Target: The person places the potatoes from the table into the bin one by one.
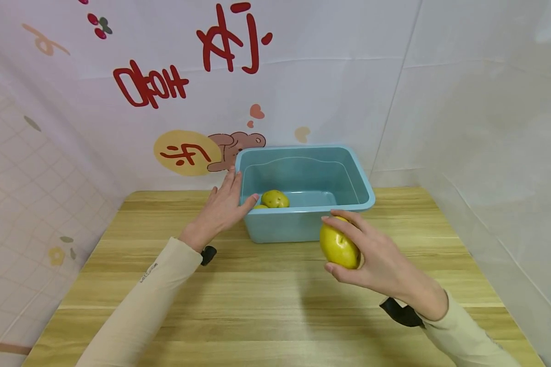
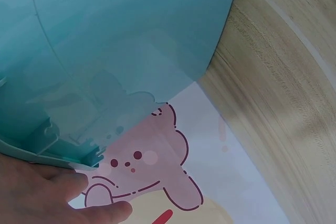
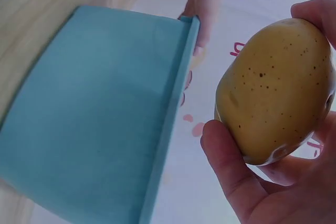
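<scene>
A blue plastic bin [image 1: 284,224] stands on the wooden table, with a potato [image 1: 275,199] lying inside at its left. Part of another potato [image 1: 260,206] shows beside it, mostly hidden by the front rim and the left thumb. My left hand [image 1: 220,204] rests on the bin's left rim, fingers extended; the left wrist view catches some of its fingers [image 2: 105,213] against the bin's edge. In my right hand [image 1: 376,255] is a smooth yellow potato [image 1: 337,244], gripped between thumb and fingers in front of the bin's right side. Dark specks dot this potato [image 3: 273,87] in the right wrist view.
The wooden table [image 1: 257,306] extends in front of the bin and to both sides. Behind the bin hangs a white printed backdrop [image 1: 330,76] with red lettering and a cartoon bear [image 1: 239,145]. Pale sheeting [image 1: 496,153] borders the table on the right.
</scene>
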Motion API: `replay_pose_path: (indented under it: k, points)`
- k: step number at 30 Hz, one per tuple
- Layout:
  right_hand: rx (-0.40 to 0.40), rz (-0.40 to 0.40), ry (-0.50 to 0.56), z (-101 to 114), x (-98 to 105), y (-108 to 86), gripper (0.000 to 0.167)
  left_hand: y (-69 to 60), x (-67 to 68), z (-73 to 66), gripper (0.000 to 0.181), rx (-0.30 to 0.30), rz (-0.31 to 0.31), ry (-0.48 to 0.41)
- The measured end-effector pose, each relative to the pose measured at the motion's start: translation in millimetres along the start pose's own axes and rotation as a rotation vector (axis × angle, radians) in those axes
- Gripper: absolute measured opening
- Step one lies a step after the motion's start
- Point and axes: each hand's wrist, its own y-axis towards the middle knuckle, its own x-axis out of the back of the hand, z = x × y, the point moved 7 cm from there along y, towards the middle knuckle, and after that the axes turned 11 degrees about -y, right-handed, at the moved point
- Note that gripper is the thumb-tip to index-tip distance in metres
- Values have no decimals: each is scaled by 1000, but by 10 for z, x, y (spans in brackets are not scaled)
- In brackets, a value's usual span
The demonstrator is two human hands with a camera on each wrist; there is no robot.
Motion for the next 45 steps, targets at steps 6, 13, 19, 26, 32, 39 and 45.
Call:
replay_pose_path:
  k: [6, 13, 19, 26, 32, 39, 45]
  points:
    - [-4, -36, -24, -19, 118, 143, 76, -3, -4, 0, 96, -2, 6, 4]
    - [11, -65, -40, -59, 248, 335, 78, -4, 1, -7, 96, 1, 3, 8]
    - [3, -60, -49, -116, 296, 499, 79, -1, 9, -13, 95, 4, -4, 11]
    - [-14, -37, -55, -176, 308, 666, 77, -8, 12, -24, 94, 8, -4, 12]
    - [-58, 4, -65, -247, 282, 778, 77, -8, 7, -20, 94, 5, 0, 16]
    - [-119, 71, -67, -371, 205, 885, 78, -5, 4, -16, 94, -1, -6, 15]
    - [-163, 141, -75, -473, 122, 970, 81, -1, 10, -20, 94, -3, -7, 11]
